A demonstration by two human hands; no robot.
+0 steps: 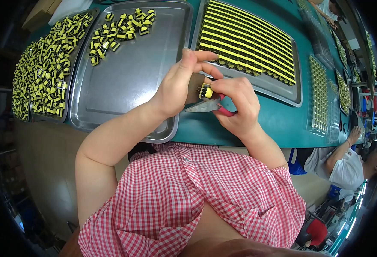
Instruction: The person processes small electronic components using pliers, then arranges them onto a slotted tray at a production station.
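Over the front edge of the middle tray, my two hands meet. My left hand [175, 83] is curled around a flat brown piece [194, 88], most of it hidden by the palm. Thumb and forefinger of my right hand [240, 100] pinch a small yellow and black transformer [206, 91] with thin metal pins pointing left, against the brown piece. The same hand also keeps a pair of red-handled pliers [203, 106] in its lower fingers, their grey jaws pointing left beneath the transformer.
A metal tray [141, 77] holds loose transformers at its far end. Left of it lies a heaped tray of transformers [47, 68]. Beyond my right hand, another tray [299, 92] carries neat rows of them. Clear plastic trays [319, 94] and other people [347, 167] are at the right.
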